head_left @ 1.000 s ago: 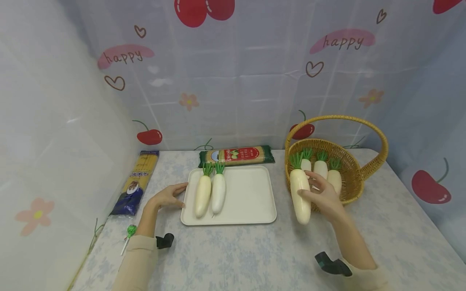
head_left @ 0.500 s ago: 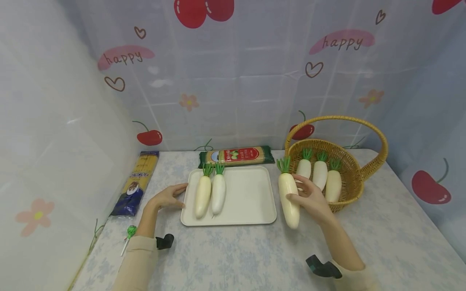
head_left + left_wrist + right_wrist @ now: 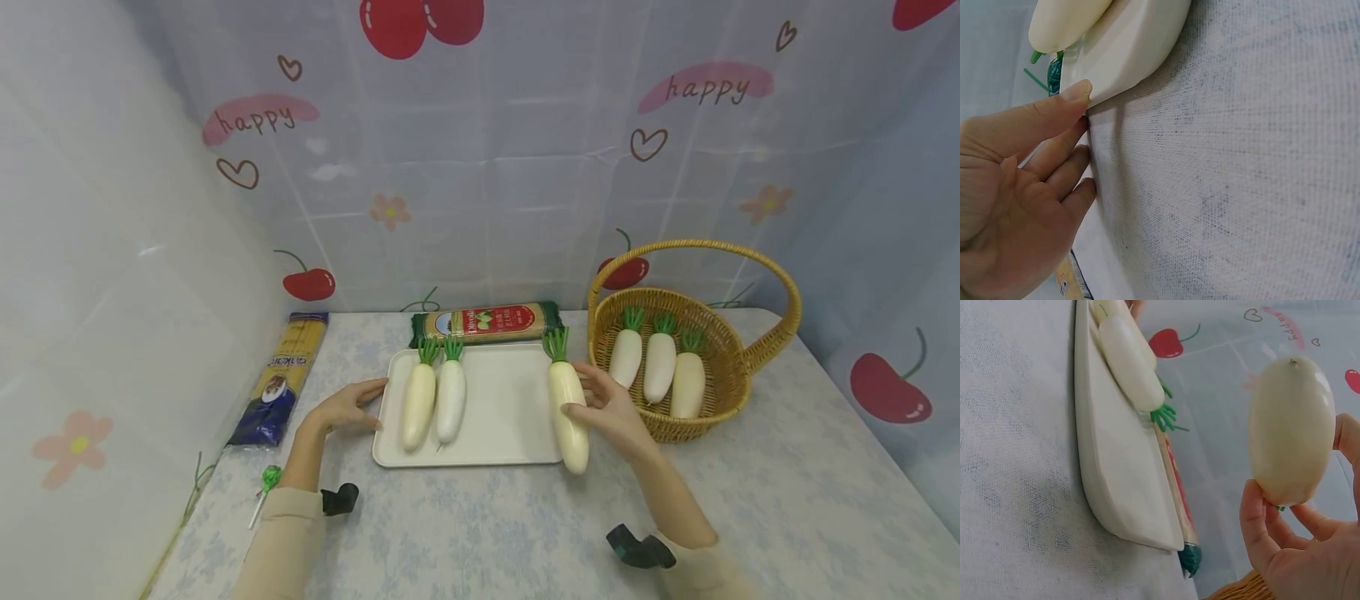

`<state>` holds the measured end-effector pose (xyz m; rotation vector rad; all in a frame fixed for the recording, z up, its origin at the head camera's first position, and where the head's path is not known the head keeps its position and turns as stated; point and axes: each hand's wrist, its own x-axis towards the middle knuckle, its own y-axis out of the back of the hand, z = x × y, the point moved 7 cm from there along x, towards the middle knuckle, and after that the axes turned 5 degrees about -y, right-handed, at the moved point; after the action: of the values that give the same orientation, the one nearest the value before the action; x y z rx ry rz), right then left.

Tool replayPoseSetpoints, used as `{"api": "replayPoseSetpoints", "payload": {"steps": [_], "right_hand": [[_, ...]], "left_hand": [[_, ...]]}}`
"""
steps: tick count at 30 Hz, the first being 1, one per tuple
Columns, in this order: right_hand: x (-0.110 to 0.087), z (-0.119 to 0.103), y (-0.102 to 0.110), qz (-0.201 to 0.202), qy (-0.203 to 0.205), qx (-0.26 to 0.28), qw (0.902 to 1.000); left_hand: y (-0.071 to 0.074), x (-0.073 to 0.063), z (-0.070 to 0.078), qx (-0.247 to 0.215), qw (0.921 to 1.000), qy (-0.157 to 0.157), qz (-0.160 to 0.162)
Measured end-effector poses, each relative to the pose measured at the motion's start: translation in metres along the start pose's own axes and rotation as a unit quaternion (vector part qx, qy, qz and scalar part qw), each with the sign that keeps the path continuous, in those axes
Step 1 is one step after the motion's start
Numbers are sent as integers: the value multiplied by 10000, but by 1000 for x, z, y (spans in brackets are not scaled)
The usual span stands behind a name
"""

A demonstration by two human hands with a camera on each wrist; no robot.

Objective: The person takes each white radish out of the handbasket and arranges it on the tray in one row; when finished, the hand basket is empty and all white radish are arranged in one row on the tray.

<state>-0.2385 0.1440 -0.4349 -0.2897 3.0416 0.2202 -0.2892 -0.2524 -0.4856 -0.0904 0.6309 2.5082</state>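
My right hand [image 3: 615,417] grips a white radish [image 3: 568,417] with green leaves between thumb and fingers. In the head view this radish hangs over the right edge of the white tray [image 3: 510,408]; in the right wrist view the radish [image 3: 1291,431] is in the air, apart from the tray, tip toward the camera. Two more radishes, a cream one [image 3: 418,407] and a whiter one [image 3: 451,400], lie side by side on the tray's left half, leaves away from me. My left hand [image 3: 347,407] touches the tray's left edge with thumb and fingertips, fingers fairly straight.
A wicker basket [image 3: 727,408] with a tall handle stands right, holding three radishes [image 3: 660,367]. A green-ended pasta packet [image 3: 487,323] lies behind the tray. Another pasta packet [image 3: 277,379] and a green lollipop [image 3: 270,477] lie left. A printed curtain [image 3: 480,208] surrounds the table.
My right hand has carried its radish left, from above the basket's front to over the tray's right edge. The left hand stays at the tray's left edge.
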Motion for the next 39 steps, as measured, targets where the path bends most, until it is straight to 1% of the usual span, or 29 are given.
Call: {"api": "replayPoseSetpoints", "payload": {"steps": [2, 6, 11, 17, 25, 30, 37, 39], "right_hand": [[3, 1, -3, -9, -39, -61, 10000], [11, 3, -10, -87, -47, -35, 9999], [20, 5, -18, -165, 11, 95, 9998], [32, 11, -29, -103, -160, 94, 9998], [47, 12, -40, 6, -196, -111, 9997], [55, 13, -48, 69, -239, 15, 9997], [68, 21, -60, 113, -234, 148, 9996], [71, 23, -63, 150, -275, 161, 9994]], "left_hand": [[-1, 0, 1, 12, 10000, 76, 29], [-2, 1, 4, 60, 9999, 84, 47], [-1, 1, 0, 111, 9999, 104, 67], [1, 2, -3, 111, 9999, 71, 73], [0, 2, -5, 127, 9998, 107, 67], [0, 2, -5, 196, 9998, 86, 54], [0, 2, -4, 278, 9994, 185, 76], [-1, 2, -3, 314, 9994, 138, 39]]}}
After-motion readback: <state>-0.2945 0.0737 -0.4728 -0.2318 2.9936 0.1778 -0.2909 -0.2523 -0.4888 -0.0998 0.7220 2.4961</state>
